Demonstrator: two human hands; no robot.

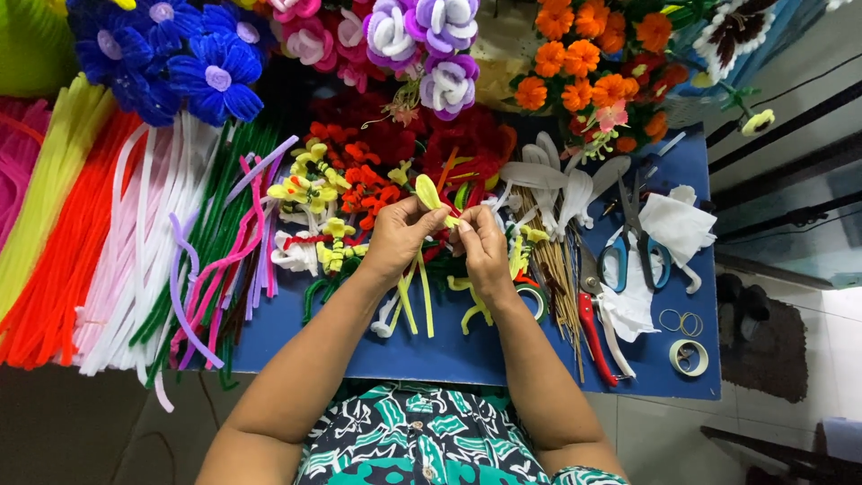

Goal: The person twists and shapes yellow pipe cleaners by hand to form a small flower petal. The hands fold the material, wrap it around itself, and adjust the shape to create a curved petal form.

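You had both hands pinching that yellow pipe cleaner (429, 195): left hand (398, 235) steadied the loop, right hand (481, 244) fingertips nipped its base to bend it.

Yellow pipe-cleaner petal (427, 194), looped, upright

Bare blue table (449, 355) lay open only along the near edge, below both hands. To the left, rows of pipe cleaners (108, 251) blocked the way; ahead, loose red and yellow pieces (359, 184) and flower bouquets (593, 63) crowded in; to the right lay wooden sticks (555, 269), scissors (633, 242) and a tape roll (689, 357)
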